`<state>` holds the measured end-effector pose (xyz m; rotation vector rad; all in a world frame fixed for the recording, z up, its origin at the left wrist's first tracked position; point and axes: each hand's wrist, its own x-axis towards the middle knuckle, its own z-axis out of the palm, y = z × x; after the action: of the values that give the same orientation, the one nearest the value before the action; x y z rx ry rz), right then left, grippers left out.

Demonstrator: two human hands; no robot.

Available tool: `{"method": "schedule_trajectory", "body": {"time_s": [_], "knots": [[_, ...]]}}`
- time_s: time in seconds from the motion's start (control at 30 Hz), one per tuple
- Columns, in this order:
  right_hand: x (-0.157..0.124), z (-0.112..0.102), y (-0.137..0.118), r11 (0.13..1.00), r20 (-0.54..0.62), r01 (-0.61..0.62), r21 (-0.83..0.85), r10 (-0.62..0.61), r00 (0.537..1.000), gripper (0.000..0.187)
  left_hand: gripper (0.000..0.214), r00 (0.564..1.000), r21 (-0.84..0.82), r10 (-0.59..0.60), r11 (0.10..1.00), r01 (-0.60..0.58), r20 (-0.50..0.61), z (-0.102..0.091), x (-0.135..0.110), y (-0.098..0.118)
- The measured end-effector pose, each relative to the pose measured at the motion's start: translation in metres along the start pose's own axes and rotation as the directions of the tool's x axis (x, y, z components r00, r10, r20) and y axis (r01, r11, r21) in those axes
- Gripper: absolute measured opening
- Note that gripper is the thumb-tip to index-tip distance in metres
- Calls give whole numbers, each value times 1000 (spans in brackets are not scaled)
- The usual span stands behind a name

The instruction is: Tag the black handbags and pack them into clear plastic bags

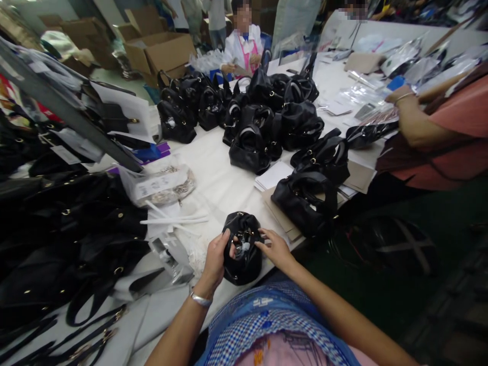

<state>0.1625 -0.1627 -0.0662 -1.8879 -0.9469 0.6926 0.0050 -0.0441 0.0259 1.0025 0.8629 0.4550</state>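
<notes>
Blurrily, a label shows beyond the held handbag.

Held handbag is showing smooth, leather-like skin, softly glossy. Stacked bags are looking leather-like too, a metal stud glinting. Clear plastic pouch is looking creased and glossy. Cardboard box is reading matt, papery. Tabletop is appearing smooth, low in sheen. Bangle is shining as polished metal. Checked apron is showing matt woven cloth.
</notes>
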Motion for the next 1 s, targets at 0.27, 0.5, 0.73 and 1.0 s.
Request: {"method": "schedule_trajectory", "body": {"time_s": [0.27,0.5,0.73,1.0], "knots": [[-13,-3,0,905,163,-286,315,245,956,29,42,996,161,-4,987,-9,85,0,9,9],[-28,-13,-15,689,284,-442,574,339,897,44,42,994,233,110,966,-111,17,-3,22,16],[-42,-13,-20,769,213,-334,544,259,942,36,47,988,302,111,943,-137,103,-4,25,20],[-11,-27,-23,989,-184,-34,144,61,981,30,39,988,0,154,988,-154,22,27,11,12]]}}
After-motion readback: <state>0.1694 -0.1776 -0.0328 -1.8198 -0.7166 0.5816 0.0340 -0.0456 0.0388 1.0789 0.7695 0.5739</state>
